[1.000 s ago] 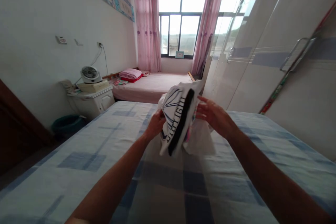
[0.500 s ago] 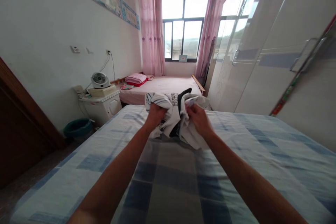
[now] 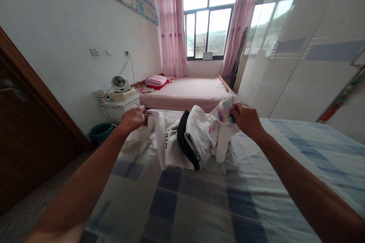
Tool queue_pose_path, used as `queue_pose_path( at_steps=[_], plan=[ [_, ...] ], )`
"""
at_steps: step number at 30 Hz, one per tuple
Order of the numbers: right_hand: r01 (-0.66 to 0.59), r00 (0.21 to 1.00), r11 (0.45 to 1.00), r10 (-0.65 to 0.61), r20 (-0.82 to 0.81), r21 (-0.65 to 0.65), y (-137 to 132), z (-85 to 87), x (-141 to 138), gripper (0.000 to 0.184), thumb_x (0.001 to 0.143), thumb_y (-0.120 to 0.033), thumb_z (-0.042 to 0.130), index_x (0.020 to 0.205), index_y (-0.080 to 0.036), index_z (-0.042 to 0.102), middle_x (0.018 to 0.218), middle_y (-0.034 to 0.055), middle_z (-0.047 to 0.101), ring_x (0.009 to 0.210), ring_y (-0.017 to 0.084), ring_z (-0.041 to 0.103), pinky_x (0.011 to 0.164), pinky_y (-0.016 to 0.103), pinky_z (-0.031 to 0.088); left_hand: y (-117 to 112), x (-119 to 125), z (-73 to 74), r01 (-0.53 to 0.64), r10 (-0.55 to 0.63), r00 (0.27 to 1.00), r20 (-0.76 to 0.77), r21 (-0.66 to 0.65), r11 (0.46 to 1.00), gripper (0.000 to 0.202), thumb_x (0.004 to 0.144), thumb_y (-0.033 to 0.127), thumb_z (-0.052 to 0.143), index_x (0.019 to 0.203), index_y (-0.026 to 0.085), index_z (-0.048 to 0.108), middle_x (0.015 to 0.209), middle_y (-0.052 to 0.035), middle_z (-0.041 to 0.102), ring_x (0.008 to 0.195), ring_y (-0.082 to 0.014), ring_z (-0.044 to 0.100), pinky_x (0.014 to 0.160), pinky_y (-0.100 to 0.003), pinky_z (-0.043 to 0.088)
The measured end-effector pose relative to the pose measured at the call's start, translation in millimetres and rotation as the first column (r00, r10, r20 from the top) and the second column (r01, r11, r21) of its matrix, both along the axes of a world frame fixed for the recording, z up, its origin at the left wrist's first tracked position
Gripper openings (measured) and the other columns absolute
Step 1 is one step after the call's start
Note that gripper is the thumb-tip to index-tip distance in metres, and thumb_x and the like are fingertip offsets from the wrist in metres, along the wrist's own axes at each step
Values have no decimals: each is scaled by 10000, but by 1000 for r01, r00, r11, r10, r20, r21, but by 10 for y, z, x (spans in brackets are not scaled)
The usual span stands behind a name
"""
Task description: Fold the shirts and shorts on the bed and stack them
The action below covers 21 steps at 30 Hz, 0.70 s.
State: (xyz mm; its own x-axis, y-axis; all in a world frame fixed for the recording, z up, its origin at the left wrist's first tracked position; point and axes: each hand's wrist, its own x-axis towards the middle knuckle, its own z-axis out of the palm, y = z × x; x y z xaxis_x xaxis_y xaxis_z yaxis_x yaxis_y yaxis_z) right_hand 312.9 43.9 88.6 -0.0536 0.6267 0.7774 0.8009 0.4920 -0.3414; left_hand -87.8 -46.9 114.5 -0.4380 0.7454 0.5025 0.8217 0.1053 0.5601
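A crumpled white garment (image 3: 173,148) with dark lettering and a black strip of cloth (image 3: 186,140) across its middle stretches between my hands over the bed. My left hand (image 3: 134,117) is closed on its left end, where white cloth hangs down. My right hand (image 3: 246,117) pinches the other end, beside a colourful printed patch (image 3: 226,110). The lower folds rest on the blue-and-white checked sheet (image 3: 199,205). Whether the bundle is one piece of clothing or more I cannot tell.
A second bed (image 3: 194,87) with folded pink bedding (image 3: 156,80) stands below the window. To the left are a white cabinet (image 3: 125,101) carrying a fan (image 3: 119,83), a teal bin (image 3: 99,131) and a brown door (image 3: 25,140). Glossy wardrobe doors (image 3: 302,68) line the right.
My hands have moved far apart, left hand leftward and right hand rightward. The bunched garment is now spread wider between them, showing the colourful print. The view has shifted slightly.
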Motion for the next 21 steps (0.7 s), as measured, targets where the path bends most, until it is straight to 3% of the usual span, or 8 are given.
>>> queue_pose_path(
  at_steps=[2, 4, 6, 7, 10, 12, 17, 21],
  plan=[
    [58, 998, 996, -59, 19, 69, -32, -35, 42, 221, 780, -180, 459, 949, -144, 598, 780, 73, 592, 737, 206, 546, 731, 340, 424, -106, -93, 70, -54, 56, 991, -123, 20, 998, 302, 705, 309, 686, 921, 101, 649, 528, 48, 523, 537, -146, 528, 613, -231, 436],
    [104, 995, 982, -101, -23, 157, -104, -129, 34, 301, 805, -163, 437, 1065, -156, 587, 869, 77, 587, 786, 204, 548, 747, 335, 422, -217, -110, -25, -106, 122, 967, -223, 83, 991, 388, 747, 373, 662, 1045, 127, 617, 559, 45, 526, 536, -145, 508, 636, -247, 417],
    [-21, 999, 992, 17, 41, 120, -211, -300, -71, 281, 843, -167, 415, 1043, -189, 612, 926, 76, 586, 817, 196, 557, 749, 317, 421, -311, -20, -314, 3, -9, 957, -289, -21, 1000, 326, 788, 381, 610, 1030, 164, 632, 533, 46, 511, 513, -143, 485, 621, -242, 397],
    [-123, 989, 991, 117, 84, 58, -271, -410, -159, 262, 861, -173, 406, 997, -198, 629, 927, 73, 590, 817, 190, 564, 748, 308, 423, -352, 60, -512, 141, -182, 948, -261, -168, 976, 272, 799, 371, 590, 985, 182, 652, 522, 43, 516, 505, -146, 491, 601, -237, 390],
    [-348, 923, 930, 362, 129, -123, -440, -753, -476, 224, 890, -205, 427, 944, -208, 644, 907, 63, 620, 843, 187, 588, 804, 313, 425, -475, 341, -1097, 430, -505, 852, -142, -361, 827, 245, 860, 339, 472, 883, 229, 690, 803, -23, 665, 735, -172, 613, 699, -240, 426],
    [-404, 883, 889, 440, 163, -213, -519, -918, -649, 191, 883, -243, 483, 997, -218, 635, 956, 54, 642, 898, 194, 600, 870, 333, 411, -566, 475, -1315, 481, -547, 833, -84, -381, 790, 284, 875, 344, 439, 977, 239, 682, 971, -41, 658, 824, -175, 625, 747, -249, 438],
    [-298, 850, 905, 397, 348, -304, -572, -1000, -755, 254, 854, -271, 544, 1093, -202, 599, 1099, 81, 625, 990, 233, 584, 865, 346, 425, -748, 533, -1262, 325, -466, 864, -191, -496, 805, 328, 767, 433, 593, 1015, 230, 663, 1073, -82, 608, 925, -249, 600, 752, -318, 459],
    [-287, 814, 923, 376, 442, -256, -513, -1081, -667, 176, 845, -218, 523, 993, -184, 614, 974, 96, 639, 969, 252, 565, 880, 372, 416, -741, 596, -1340, 250, -439, 841, -315, -492, 834, 243, 763, 348, 599, 958, 213, 654, 1059, -97, 593, 950, -262, 578, 767, -336, 459]
  ],
)
